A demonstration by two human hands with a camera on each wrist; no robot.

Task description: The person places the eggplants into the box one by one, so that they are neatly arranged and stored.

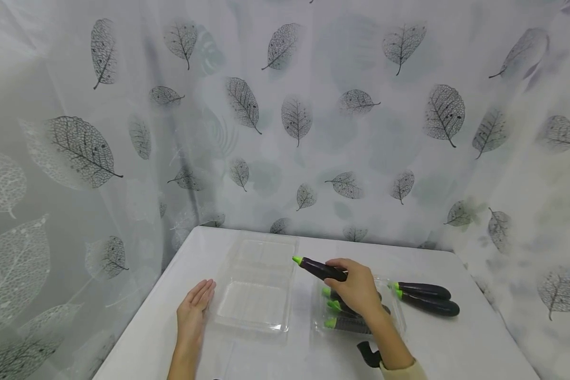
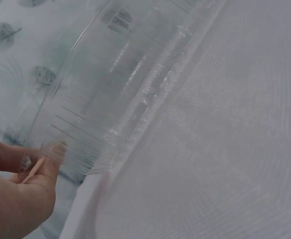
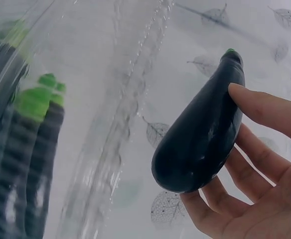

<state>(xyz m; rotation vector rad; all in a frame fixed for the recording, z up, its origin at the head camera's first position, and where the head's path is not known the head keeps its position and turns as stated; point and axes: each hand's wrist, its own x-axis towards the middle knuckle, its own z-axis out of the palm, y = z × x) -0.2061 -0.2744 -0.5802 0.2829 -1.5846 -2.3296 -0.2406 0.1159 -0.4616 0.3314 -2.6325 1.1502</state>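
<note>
My right hand (image 1: 356, 285) grips a dark purple eggplant (image 1: 319, 268) with a green stem end, raised over a clear plastic container (image 1: 317, 323). In the right wrist view, thumb and fingers wrap the eggplant (image 3: 200, 134) from the side. More eggplants (image 1: 349, 324) lie inside that container, partly hidden by my hand and forearm. On the left, an open clear clamshell container (image 1: 256, 306) lies flat with its lid (image 1: 266, 250) folded back. My left hand (image 1: 193, 311) is at its left edge with fingers stretched; part of that hand (image 2: 33, 184) shows behind the clear plastic in the left wrist view.
Two loose eggplants (image 1: 429, 303) lie side by side on the white table (image 1: 465, 348), right of the filled container. A leaf-patterned curtain (image 1: 313, 121) hangs behind the table and along its sides. A black device (image 1: 369, 353) is at my right wrist.
</note>
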